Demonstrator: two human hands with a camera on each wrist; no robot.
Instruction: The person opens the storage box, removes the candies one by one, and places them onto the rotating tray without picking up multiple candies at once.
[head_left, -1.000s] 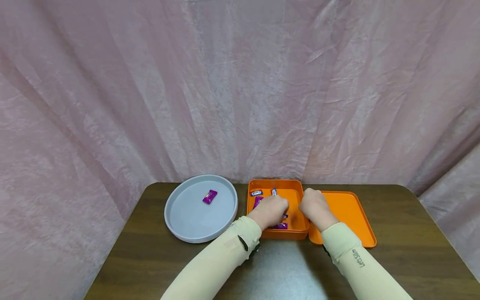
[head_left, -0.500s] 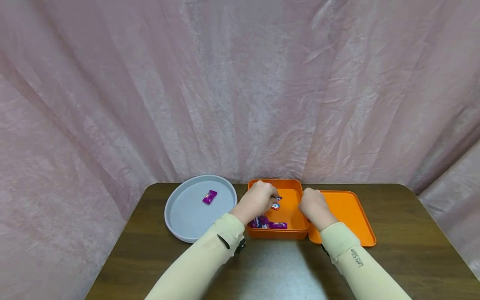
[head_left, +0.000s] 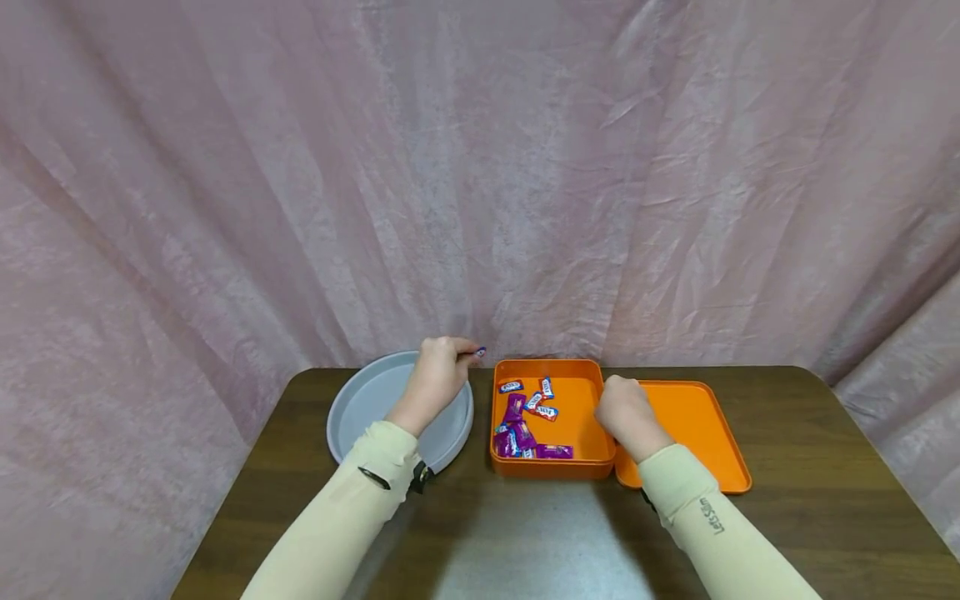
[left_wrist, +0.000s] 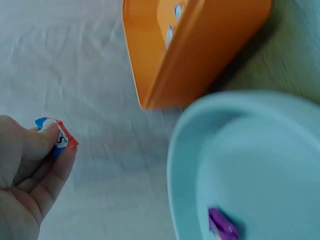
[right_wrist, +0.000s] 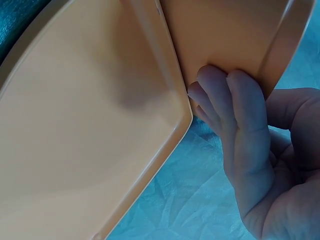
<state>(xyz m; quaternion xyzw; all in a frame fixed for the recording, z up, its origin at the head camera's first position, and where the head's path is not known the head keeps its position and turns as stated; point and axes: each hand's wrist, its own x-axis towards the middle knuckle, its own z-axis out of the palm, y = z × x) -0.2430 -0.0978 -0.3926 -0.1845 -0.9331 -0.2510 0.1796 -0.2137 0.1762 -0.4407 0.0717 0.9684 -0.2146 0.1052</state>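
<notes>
My left hand (head_left: 435,379) is over the round grey tray (head_left: 335,442), pinching a small wrapped candy (left_wrist: 61,138) between thumb and fingertips. The wrapper is red, white and blue. A purple-wrapped candy (left_wrist: 223,225) lies in the tray; in the head view the hand covers it. To the tray's right stands the orange box (head_left: 555,469), with purple candies (head_left: 523,434) and red-and-blue ones (head_left: 546,412) inside, mostly along its left side. At the box's right wall is my right hand (head_left: 628,415), fingers flat on the outside and thumb round the edge, holding it.
An orange lid (head_left: 693,433) lies on the table right of the box, partly under my right hand in the head view. The wooden table (head_left: 817,467) backs onto a pink curtain (head_left: 480,183).
My left hand has picked up a red-and-blue candy from the box and moved left with it to above the tray. The right hand stays at the box wall.
</notes>
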